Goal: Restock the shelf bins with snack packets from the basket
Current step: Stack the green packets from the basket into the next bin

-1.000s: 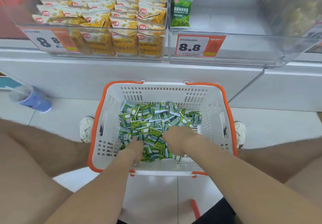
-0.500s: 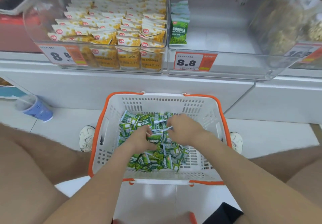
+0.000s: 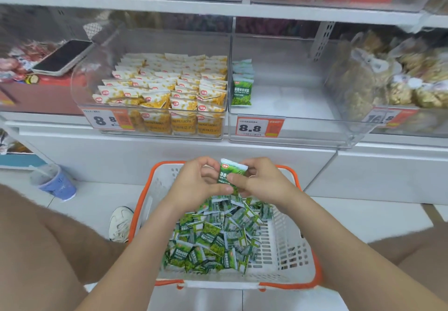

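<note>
A white basket with an orange rim (image 3: 286, 274) stands on the floor between my knees, holding several green snack packets (image 3: 213, 233). Above its far edge my left hand (image 3: 196, 184) and my right hand (image 3: 264, 182) both pinch one upright green packet (image 3: 230, 172). Higher up, a clear shelf bin (image 3: 298, 138) with an 8.8 price tag has one short row of the same green packets (image 3: 242, 87) against its left wall. The bin to its left (image 3: 80, 87) is packed with yellow packets (image 3: 169, 85).
A phone (image 3: 64, 55) lies on red boxes at the left shelf. Bagged snacks (image 3: 397, 78) fill the bin at the right. A blue cup with a straw (image 3: 54, 182) stands on the floor at the left. A white shoe (image 3: 121, 223) is beside the basket.
Both hands rose out of the packet pile to the basket's far edge, bringing up one green packet between them. The view tilted upward, showing more of the shelf.
</note>
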The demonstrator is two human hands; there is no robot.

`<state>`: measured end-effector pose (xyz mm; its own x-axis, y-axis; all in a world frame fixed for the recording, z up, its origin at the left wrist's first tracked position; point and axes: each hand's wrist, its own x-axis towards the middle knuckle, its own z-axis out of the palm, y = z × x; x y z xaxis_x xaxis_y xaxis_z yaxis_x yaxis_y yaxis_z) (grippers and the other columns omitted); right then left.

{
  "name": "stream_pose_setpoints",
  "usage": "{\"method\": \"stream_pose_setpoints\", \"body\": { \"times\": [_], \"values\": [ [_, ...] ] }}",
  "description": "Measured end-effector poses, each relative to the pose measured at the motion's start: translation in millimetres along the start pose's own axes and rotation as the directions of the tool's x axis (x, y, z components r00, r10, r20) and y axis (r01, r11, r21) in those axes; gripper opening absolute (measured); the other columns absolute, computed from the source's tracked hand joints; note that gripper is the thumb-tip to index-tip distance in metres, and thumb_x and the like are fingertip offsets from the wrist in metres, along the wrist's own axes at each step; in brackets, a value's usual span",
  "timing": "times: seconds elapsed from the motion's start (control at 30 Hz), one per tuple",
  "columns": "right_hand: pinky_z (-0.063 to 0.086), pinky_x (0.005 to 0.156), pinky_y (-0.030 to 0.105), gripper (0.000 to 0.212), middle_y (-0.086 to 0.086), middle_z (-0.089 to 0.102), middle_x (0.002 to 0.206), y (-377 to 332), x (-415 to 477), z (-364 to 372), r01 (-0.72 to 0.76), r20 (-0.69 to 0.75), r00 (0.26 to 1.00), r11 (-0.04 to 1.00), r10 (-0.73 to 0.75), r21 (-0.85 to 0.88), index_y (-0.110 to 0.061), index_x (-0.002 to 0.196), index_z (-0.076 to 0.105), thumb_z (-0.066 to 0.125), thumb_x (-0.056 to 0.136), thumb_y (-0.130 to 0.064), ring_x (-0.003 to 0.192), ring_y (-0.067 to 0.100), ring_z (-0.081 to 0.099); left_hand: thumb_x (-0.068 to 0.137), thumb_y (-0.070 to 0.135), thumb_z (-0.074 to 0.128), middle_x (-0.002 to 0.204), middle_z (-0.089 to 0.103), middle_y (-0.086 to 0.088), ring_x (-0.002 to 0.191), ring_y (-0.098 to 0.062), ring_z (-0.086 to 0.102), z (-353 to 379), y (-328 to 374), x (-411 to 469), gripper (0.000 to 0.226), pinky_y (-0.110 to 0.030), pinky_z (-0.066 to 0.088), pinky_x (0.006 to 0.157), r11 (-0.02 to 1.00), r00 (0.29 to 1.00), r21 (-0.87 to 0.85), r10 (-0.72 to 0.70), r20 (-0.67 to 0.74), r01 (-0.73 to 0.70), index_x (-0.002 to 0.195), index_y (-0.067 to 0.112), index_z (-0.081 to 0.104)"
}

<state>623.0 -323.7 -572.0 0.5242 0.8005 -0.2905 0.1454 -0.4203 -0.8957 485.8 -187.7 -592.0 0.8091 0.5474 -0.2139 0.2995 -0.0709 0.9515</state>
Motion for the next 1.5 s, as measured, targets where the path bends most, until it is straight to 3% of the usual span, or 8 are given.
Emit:
{"method": "stream_pose_setpoints", "body": {
  "times": [0.2,0.4,0.57,0.7,0.9,1.27,1.4,1.5],
  "values": [
    [0.061,0.075,0.045,0.011,-0.003,0.077,0.085,-43.3,-2.0,-11.8,0.218,-0.382,0.902,0.976,-0.2,0.002,-0.023,0.097,0.074,0.078,0.087,-0.022,0.078,0.015,0.073,0.072,0.029,0.096,0.092,0.071,0.01,0.08,-0.008,0.066,3.8,45.8,2.4,0.043,-0.027,0.054,0.074,0.964,0.924,0.082,0.265,-0.277,-0.252,0.101,0.021,0.064],
    [0.061,0.075,0.043,0.026,-0.004,0.078,0.086,-85.8,16.1,-53.6,0.399,-0.682,0.66,0.916,-0.316,-0.039,-0.02,0.111,0.068,0.075,0.088,-0.027,0.077,0.014,0.074,0.092,0.015,0.075,0.117,0.063,0.002,0.115,-0.018,0.057,-6.3,69.7,25.9,0.029,-0.036,0.046,0.099,0.615,0.57,0.612,0.763,-0.303,-0.498,0.118,0.014,0.065],
    [0.054,0.074,0.033,0.026,0.001,0.071,0.078,-105.6,73.3,-80.1,0.144,-0.588,0.766,0.961,-0.26,-0.237,-0.026,0.102,0.059,0.078,0.085,-0.026,0.082,0.022,0.069,0.098,0.02,0.063,0.124,0.061,0.001,0.116,-0.024,0.055,-8.7,61.1,53.6,0.038,-0.042,0.043,0.102,0.531,0.643,0.736,0.747,-0.171,-0.42,0.135,0.015,0.059],
    [0.047,0.085,0.031,0.054,0.013,0.066,0.121,-107.8,131.2,-82.4,-0.074,-0.434,0.891,0.899,-0.135,-0.432,-0.011,0.128,0.063,0.084,0.082,-0.029,0.118,0.029,0.059,0.096,0.021,0.065,0.11,0.062,-0.001,0.105,-0.027,0.053,-6.4,52.9,59.6,0.032,-0.039,0.041,0.096,0.489,0.626,0.782,0.762,-0.168,-0.385,0.127,0.013,0.063],
    [0.043,0.073,0.029,0.044,0.011,0.054,0.112,-105.7,176.6,-77.3,-0.251,-0.421,0.906,0.748,-0.042,-0.615,-0.009,0.117,0.054,0.08,0.084,-0.019,0.098,0.026,0.052,0.097,0.021,0.066,0.108,0.062,0.001,0.105,-0.024,0.054,-5.1,50.1,63.5,0.029,-0.036,0.038,0.098,0.509,0.605,0.765,0.771,-0.201,-0.394,0.125,0.014,0.065],
    [0.048,0.07,0.032,0.045,0.008,0.067,0.106,-110.9,179.3,-75.8,-0.343,-0.574,0.805,0.675,-0.146,-0.653,-0.009,0.111,0.059,0.082,0.081,-0.033,0.097,0.032,0.067,0.098,0.019,0.064,0.107,0.062,-0.001,0.104,-0.025,0.053,-0.1,50.1,63.5,0.027,-0.039,0.04,0.098,0.534,0.601,0.754,0.764,-0.236,-0.383,0.123,0.012,0.065],
    [0.064,0.062,0.037,0.021,0.008,0.075,0.071,-109.7,172.4,-71.7,-0.288,-0.412,0.91,0.784,0.045,-0.55,-0.004,0.086,0.066,0.064,0.091,-0.025,0.056,0.024,0.073,0.096,0.018,0.064,0.108,0.062,-0.002,0.106,-0.026,0.052,-0.4,49.9,61.9,0.028,-0.041,0.041,0.099,0.54,0.607,0.747,0.759,-0.235,-0.387,0.124,0.012,0.064],
    [0.065,0.069,0.042,0.022,0.014,0.074,0.072,-111.3,162.5,-74.6,-0.227,-0.319,0.947,0.78,0.038,-0.583,0.002,0.088,0.07,0.058,0.089,-0.017,0.066,0.028,0.073,0.093,0.018,0.065,0.112,0.06,-0.003,0.11,-0.028,0.051,-2.4,50.1,58.4,0.036,-0.043,0.04,0.103,0.539,0.633,0.741,0.748,-0.202,-0.401,0.128,0.012,0.062]
  ]
}}
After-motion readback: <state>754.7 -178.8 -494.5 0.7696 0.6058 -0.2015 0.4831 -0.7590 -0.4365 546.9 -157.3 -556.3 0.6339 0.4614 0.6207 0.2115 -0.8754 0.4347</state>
